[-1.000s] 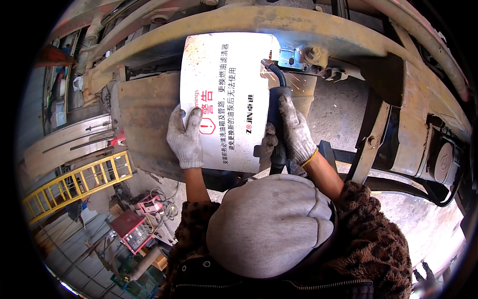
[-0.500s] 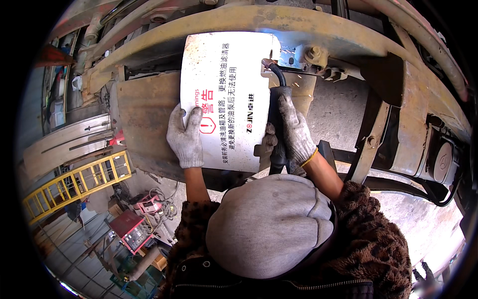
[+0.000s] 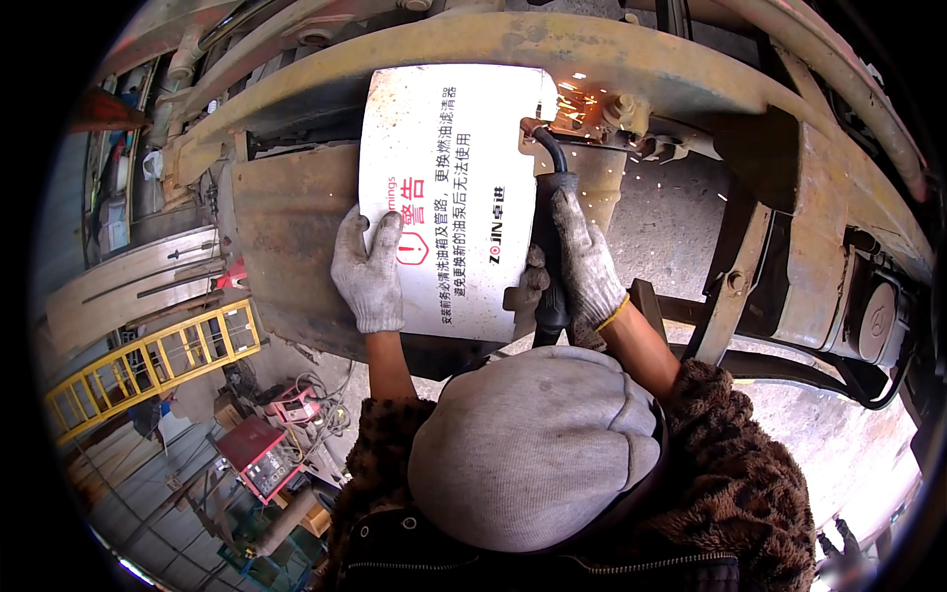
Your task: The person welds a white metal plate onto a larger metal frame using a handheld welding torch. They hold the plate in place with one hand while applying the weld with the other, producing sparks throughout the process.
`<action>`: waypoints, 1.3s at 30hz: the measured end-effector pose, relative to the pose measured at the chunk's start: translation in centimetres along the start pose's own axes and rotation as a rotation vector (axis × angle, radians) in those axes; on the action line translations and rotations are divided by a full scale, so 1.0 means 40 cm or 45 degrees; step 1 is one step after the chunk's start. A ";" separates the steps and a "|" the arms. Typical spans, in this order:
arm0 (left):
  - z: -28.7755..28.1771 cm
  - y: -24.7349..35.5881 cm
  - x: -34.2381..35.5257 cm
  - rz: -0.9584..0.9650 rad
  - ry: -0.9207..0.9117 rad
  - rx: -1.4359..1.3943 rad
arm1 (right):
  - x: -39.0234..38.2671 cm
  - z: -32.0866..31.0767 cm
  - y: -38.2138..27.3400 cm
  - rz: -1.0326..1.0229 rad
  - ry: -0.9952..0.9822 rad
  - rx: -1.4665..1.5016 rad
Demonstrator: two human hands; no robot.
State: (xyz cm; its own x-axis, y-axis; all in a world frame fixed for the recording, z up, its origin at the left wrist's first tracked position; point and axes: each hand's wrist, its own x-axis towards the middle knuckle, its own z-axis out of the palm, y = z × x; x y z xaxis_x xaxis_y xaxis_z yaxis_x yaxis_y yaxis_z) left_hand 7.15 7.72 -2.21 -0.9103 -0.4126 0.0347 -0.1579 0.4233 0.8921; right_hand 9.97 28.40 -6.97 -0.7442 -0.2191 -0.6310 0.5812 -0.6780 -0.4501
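My gloved left hand (image 3: 370, 271) grips the left edge of a white printed sheet (image 3: 414, 109), thumb and fingers closed on it. The sheet stands between me and the metalwork, with a notch in its upper right edge. My gloved right hand (image 3: 589, 257) is wrapped round the black handle of a welding torch (image 3: 552, 266) along the sheet's right side. The torch's bent neck reaches to the notch, its tip partly behind the sheet. Orange sparks (image 3: 580, 104) fly there, beside a bolted metal lug (image 3: 626, 111) under a curved yellowish beam (image 3: 464, 44).
A rusty metal plate (image 3: 296, 227) lies behind the sheet at left. Steel frame members (image 3: 735, 281) and a round-capped part (image 3: 876, 321) stand at right. Lower left are a yellow ladder (image 3: 158, 370), a red machine (image 3: 258, 459) and tangled cables (image 3: 330, 409).
The bluish glow at the torch tip has given way to orange sparks spraying round the lug. The sheet and both hands have hardly moved.
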 end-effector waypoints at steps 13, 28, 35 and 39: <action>-0.002 -0.003 0.001 -0.031 0.001 -0.007 | 0.004 -0.002 0.004 -0.042 0.014 -0.050; -0.079 -0.038 0.021 0.004 0.235 -0.279 | -0.007 -0.021 0.006 0.173 -0.084 0.083; -0.062 -0.024 0.015 -0.026 0.228 -0.289 | -0.009 -0.008 0.009 0.112 -0.051 0.044; -0.069 -0.030 0.019 -0.043 0.215 -0.243 | -0.004 -0.017 0.008 0.144 -0.083 0.055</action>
State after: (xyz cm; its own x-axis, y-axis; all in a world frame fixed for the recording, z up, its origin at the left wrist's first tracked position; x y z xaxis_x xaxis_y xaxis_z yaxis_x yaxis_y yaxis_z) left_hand 7.68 4.68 -2.02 -0.8263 -0.5596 0.0639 -0.0974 0.2537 0.9624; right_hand 10.50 28.69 -7.46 -0.6953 -0.3398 -0.6333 0.6488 -0.6759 -0.3497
